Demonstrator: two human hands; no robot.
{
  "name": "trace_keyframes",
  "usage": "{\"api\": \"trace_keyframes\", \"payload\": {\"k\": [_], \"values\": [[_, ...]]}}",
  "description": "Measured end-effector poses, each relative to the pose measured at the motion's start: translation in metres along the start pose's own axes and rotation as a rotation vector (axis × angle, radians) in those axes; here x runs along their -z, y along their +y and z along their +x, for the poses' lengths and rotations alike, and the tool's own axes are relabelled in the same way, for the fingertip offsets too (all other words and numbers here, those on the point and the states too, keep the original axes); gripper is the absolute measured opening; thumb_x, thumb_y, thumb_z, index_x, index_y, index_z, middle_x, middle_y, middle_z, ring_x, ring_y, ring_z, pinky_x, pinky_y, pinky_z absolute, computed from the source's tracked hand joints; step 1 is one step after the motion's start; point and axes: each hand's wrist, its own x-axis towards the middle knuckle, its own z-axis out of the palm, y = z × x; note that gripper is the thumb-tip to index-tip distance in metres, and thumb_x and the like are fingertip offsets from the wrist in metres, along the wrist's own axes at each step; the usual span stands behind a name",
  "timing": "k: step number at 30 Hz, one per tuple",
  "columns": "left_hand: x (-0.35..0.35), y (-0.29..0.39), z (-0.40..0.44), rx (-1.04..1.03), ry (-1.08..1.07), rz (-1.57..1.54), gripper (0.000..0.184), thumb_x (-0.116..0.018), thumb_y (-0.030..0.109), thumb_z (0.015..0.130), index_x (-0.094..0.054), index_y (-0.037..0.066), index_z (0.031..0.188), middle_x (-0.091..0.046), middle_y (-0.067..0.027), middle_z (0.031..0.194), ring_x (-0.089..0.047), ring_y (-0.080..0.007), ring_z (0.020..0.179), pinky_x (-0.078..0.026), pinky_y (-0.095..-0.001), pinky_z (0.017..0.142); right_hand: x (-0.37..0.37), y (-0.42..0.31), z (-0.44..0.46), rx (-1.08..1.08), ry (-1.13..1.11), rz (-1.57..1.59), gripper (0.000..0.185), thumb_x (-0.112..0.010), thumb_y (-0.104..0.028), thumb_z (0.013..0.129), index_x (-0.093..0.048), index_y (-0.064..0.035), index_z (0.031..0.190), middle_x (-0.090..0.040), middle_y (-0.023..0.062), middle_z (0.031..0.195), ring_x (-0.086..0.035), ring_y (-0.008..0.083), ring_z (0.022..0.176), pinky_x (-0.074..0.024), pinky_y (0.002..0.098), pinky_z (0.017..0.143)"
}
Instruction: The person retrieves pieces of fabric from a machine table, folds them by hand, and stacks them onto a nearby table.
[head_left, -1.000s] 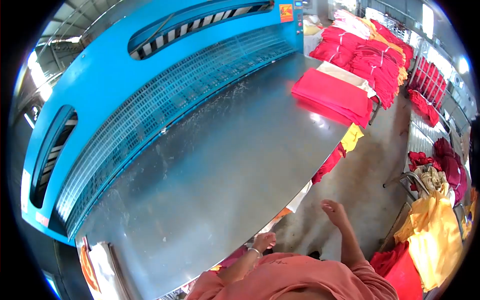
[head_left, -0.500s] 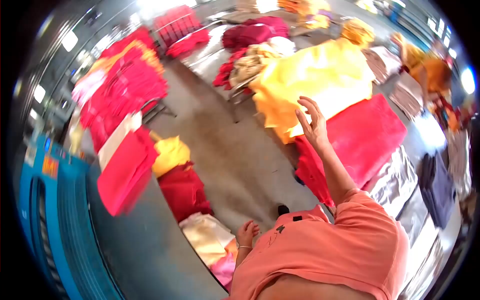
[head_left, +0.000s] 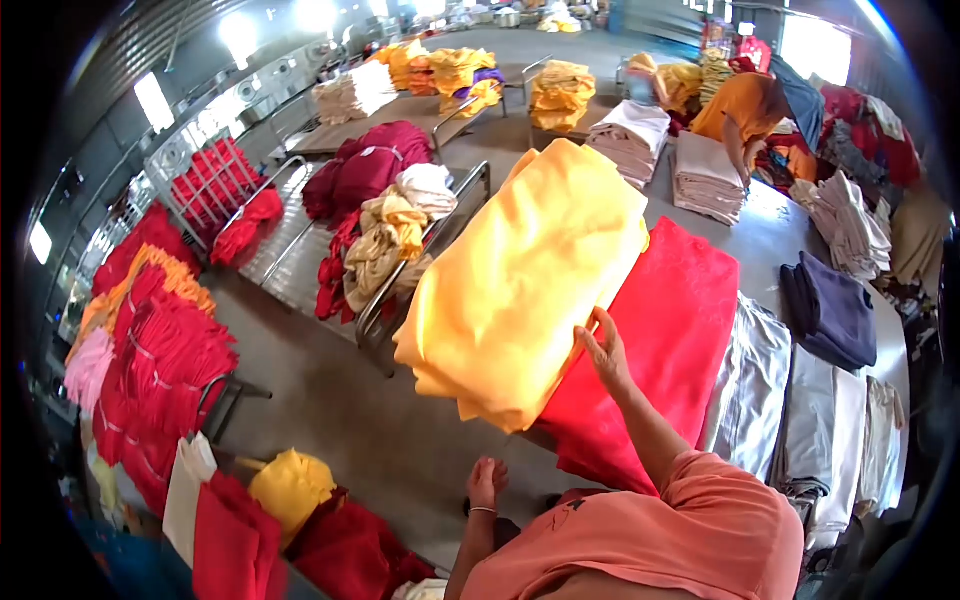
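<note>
A thick stack of yellow cloth (head_left: 530, 270) lies at the centre, partly over a red cloth (head_left: 665, 330) on a table. My right hand (head_left: 605, 350) is at the yellow cloth's lower right edge, thumb and fingers apart, and seems to touch it without gripping. Low in the middle, over the floor, my left hand (head_left: 487, 480) hangs with its fingers curled; whether anything is inside cannot be made out. The nearest things to it are the yellow stack and the red cloth.
Silvery folded cloths (head_left: 745, 380) and a dark folded cloth (head_left: 827, 305) lie right of the red one. Another person (head_left: 745, 110) bends over the table's far end. Carts with metal rails (head_left: 385, 290) hold maroon bundles (head_left: 375, 165). Red piles (head_left: 165, 370) stand at the left.
The view has swung right, from the blue machine to the cloth table. My right hand has come to the yellow cloth's edge. The fingers of my left hand look more curled.
</note>
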Motion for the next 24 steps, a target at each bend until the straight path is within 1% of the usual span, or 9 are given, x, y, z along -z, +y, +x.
{"api": "trace_keyframes", "payload": {"k": [4, 10, 11, 14, 15, 19, 22, 23, 24], "values": [[0.001, 0.022, 0.049, 0.098, -0.076, 0.023, 0.03, -0.059, 0.03, 0.085, -0.052, 0.011, 0.108, -0.06, -0.0042, 0.092, -0.061, -0.0161, 0.076, -0.048, -0.0272, 0.059, -0.008, -0.006, -0.003, -0.037, 0.021, -0.041, 0.04, -0.058, -0.023, 0.087, -0.047, 0.0034, 0.116, -0.048, 0.0026, 0.095, -0.048, 0.0103, 0.085, -0.0416, 0.0234, 0.077], [0.009, 0.058, 0.14, 0.211, -0.238, 0.06, 0.043, -0.048, 0.049, 0.086, -0.051, 0.013, 0.109, -0.058, -0.003, 0.099, -0.058, -0.0171, 0.092, -0.049, -0.0317, 0.068, -0.045, -0.045, 0.001, -0.121, 0.15, -0.119, 0.029, -0.051, -0.026, 0.09, -0.053, -0.0027, 0.107, -0.048, -0.003, 0.08, -0.042, 0.0061, 0.072, -0.0359, 0.022, 0.065], [0.007, 0.061, 0.15, 0.21, -0.271, -0.021, 0.049, -0.045, 0.053, 0.085, -0.05, 0.013, 0.111, -0.055, -0.0056, 0.105, -0.056, -0.0193, 0.099, -0.049, -0.0367, 0.077, -0.046, -0.044, 0.001, -0.137, 0.143, -0.145, 0.03, -0.051, -0.026, 0.09, -0.053, -0.0026, 0.109, -0.052, -0.0023, 0.084, -0.045, 0.0061, 0.076, -0.0381, 0.0223, 0.068], [0.001, 0.052, 0.191, 0.104, -0.426, -0.115, 0.049, -0.044, 0.05, 0.086, -0.047, 0.012, 0.117, -0.052, -0.0078, 0.112, -0.054, -0.0228, 0.102, -0.046, -0.0422, 0.086, -0.064, -0.038, -0.004, -0.106, 0.229, -0.04, 0.034, -0.051, -0.028, 0.09, -0.053, -0.0015, 0.112, -0.057, -0.0002, 0.091, -0.05, 0.0076, 0.083, -0.0404, 0.0231, 0.072], [0.009, 0.018, 0.232, 0.135, -0.527, -0.231, 0.052, -0.045, 0.049, 0.086, -0.045, 0.011, 0.122, -0.05, -0.0086, 0.117, -0.053, -0.0247, 0.104, -0.044, -0.0456, 0.091, -0.069, -0.047, -0.006, -0.138, 0.21, -0.117, 0.038, -0.05, -0.03, 0.091, -0.05, -0.0012, 0.116, -0.058, 0.0042, 0.103, -0.052, 0.0109, 0.094, -0.0408, 0.025, 0.08], [-0.022, 0.019, 0.24, 0.164, -0.484, -0.201, 0.053, -0.044, 0.05, 0.086, -0.045, 0.011, 0.122, -0.05, -0.0086, 0.118, -0.053, -0.0247, 0.105, -0.044, -0.0452, 0.091, -0.064, -0.035, -0.004, -0.212, 0.207, 0.026, 0.042, -0.048, -0.028, 0.091, -0.042, -0.0008, 0.122, -0.052, 0.0083, 0.115, -0.047, 0.0152, 0.106, -0.0365, 0.0289, 0.09], [-0.028, 0.033, 0.232, 0.183, -0.406, -0.157, 0.054, -0.044, 0.05, 0.086, -0.044, 0.011, 0.122, -0.05, -0.0086, 0.118, -0.052, -0.0247, 0.105, -0.043, -0.045, 0.091, -0.061, -0.025, -0.003, -0.076, 0.174, -0.12, 0.045, -0.045, -0.028, 0.093, -0.035, -0.001, 0.128, -0.047, 0.0094, 0.121, -0.043, 0.0161, 0.112, -0.0333, 0.0293, 0.095], [-0.026, 0.038, 0.226, 0.19, -0.378, -0.137, 0.054, -0.044, 0.051, 0.086, -0.044, 0.011, 0.122, -0.05, -0.0086, 0.118, -0.052, -0.0247, 0.105, -0.043, -0.0449, 0.091, -0.054, -0.024, 0.002, -0.247, 0.16, 0.1, 0.049, -0.044, -0.026, 0.093, -0.029, 0.0006, 0.131, -0.041, 0.0106, 0.128, -0.039, 0.0165, 0.117, -0.0307, 0.0289, 0.098], [-0.023, 0.043, 0.22, 0.195, -0.345, -0.119, 0.054, -0.044, 0.051, 0.086, -0.044, 0.011, 0.123, -0.05, -0.0086, 0.119, -0.052, -0.0247, 0.106, -0.043, -0.0448, 0.091, -0.052, -0.024, 0.001, -0.249, 0.165, 0.117, 0.05, -0.044, -0.025, 0.094, -0.026, 0.0012, 0.132, -0.039, 0.0109, 0.13, -0.038, 0.0168, 0.117, -0.0303, 0.0288, 0.098]]}}
